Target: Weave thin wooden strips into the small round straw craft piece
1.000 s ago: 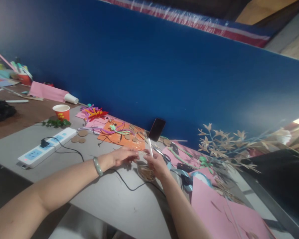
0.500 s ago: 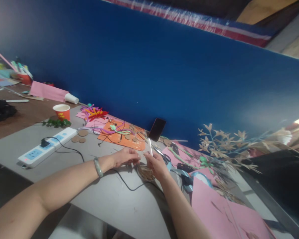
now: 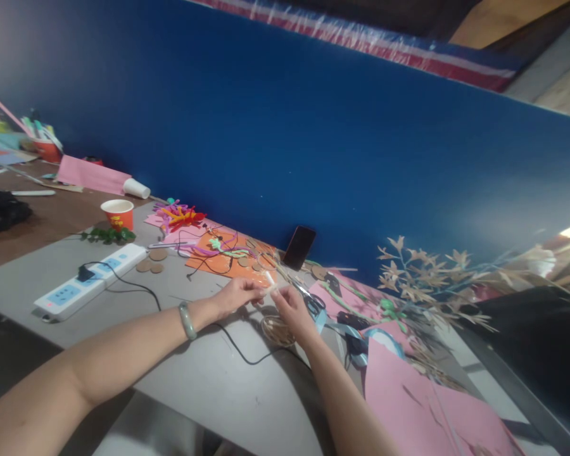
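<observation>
Over the grey table, my left hand (image 3: 237,296) and my right hand (image 3: 292,310) meet fingertip to fingertip. The right fingers are closed on a small white stick (image 3: 269,278), which leans to the left between the hands. My left hand, with a green bangle (image 3: 187,320) on its wrist, is pinched close to the stick's lower end. Whatever the left fingertips hold is too small to make out. Just beneath the hands lies a coiled tan bundle (image 3: 276,330), partly covered by my right hand. Scissors (image 3: 316,303) rest right of that hand.
A white power strip (image 3: 92,282) with a plugged-in black cord lies left. Beyond it stands an orange paper cup (image 3: 118,215). A phone (image 3: 299,247) leans on the blue wall (image 3: 285,126). Pink paper (image 3: 422,399) and dried branches (image 3: 422,272) occupy the right side.
The white stick has gone from upright to leaning left and sits lower, between both hands. My hands have drawn together until their fingertips meet.
</observation>
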Available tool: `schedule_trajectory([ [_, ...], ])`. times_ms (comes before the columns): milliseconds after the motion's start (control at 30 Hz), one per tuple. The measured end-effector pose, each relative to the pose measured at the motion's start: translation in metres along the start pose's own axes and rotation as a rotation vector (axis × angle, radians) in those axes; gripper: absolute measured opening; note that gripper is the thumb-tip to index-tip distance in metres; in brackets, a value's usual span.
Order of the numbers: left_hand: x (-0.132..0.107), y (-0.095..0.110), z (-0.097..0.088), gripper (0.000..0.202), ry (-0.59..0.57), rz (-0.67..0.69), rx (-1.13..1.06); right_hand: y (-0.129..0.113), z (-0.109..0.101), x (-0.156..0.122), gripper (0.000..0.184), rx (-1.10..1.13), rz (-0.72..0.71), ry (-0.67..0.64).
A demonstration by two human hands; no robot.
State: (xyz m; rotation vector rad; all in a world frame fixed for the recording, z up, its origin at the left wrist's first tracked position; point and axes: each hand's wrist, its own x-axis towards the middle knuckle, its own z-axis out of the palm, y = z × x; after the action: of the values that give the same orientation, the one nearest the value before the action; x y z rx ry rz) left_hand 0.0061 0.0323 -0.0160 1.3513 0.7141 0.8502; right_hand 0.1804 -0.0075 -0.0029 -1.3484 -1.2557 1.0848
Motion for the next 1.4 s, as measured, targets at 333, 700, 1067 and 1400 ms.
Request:
schedule_trajectory([
  [333,0.000,-0.002,0.000,0.031,0.001,0.032,0.086,0.005,0.012,-0.005,0.040,-0.206,-0.154,0.041],
  [700,-0.003,0.007,0.001,0.029,-0.013,0.106,0.179,0.000,0.013,-0.008,0.043,0.051,0.124,-0.067],
  [1067,0.002,0.001,-0.006,0.029,0.027,0.092,0.148,-0.011,-0.019,0.006,0.040,0.405,0.235,0.024],
  [1400,-0.002,0.002,0.000,0.032,0.010,0.117,0.106,-0.005,0.004,-0.004,0.040,-0.265,-0.073,0.036],
])
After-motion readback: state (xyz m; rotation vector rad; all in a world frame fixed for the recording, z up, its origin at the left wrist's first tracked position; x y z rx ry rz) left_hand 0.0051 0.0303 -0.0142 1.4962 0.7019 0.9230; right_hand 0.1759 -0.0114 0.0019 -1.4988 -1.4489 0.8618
